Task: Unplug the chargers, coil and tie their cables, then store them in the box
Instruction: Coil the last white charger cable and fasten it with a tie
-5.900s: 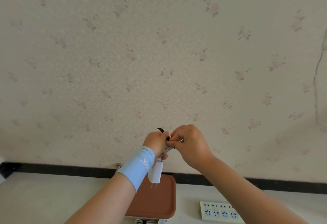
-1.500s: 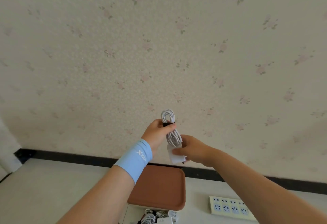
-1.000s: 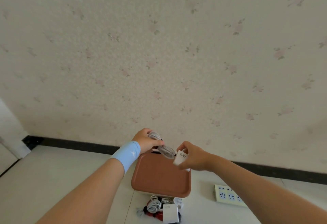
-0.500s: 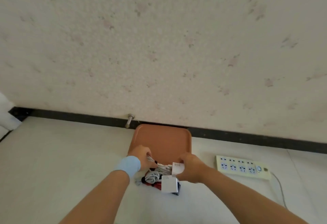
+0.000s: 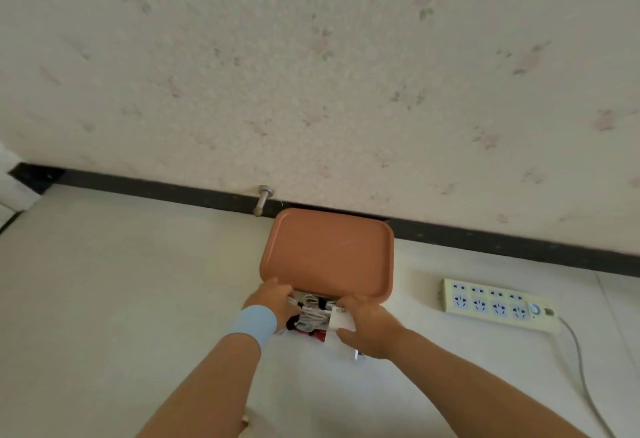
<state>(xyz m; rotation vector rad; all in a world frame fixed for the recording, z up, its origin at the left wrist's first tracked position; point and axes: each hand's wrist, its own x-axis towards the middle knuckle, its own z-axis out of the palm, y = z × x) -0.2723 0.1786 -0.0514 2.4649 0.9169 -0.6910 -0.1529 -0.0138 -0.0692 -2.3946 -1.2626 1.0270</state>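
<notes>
My right hand [image 5: 369, 328] grips a white charger block [image 5: 341, 320] marked 90W, its prongs pointing toward me. My left hand [image 5: 273, 301], with a light blue wristband, holds the coiled white cable [image 5: 313, 314] tied with a black strap. Both hands are low over the storage box, which is mostly hidden by them. Other coiled cables and something red [image 5: 317, 332] lie under the bundle. The box's terracotta lid [image 5: 329, 252] stands open behind, leaning toward the wall.
A cream power strip [image 5: 498, 304] lies on the pale floor at the right, its grey cord [image 5: 585, 378] running toward me. A metal door stop [image 5: 263, 198] sticks out from the black skirting [image 5: 485, 242]. Flowered wallpaper fills the upper view.
The strapped coil and charger came down from chest height against the wall to the box on the floor. The view tilted down with them.
</notes>
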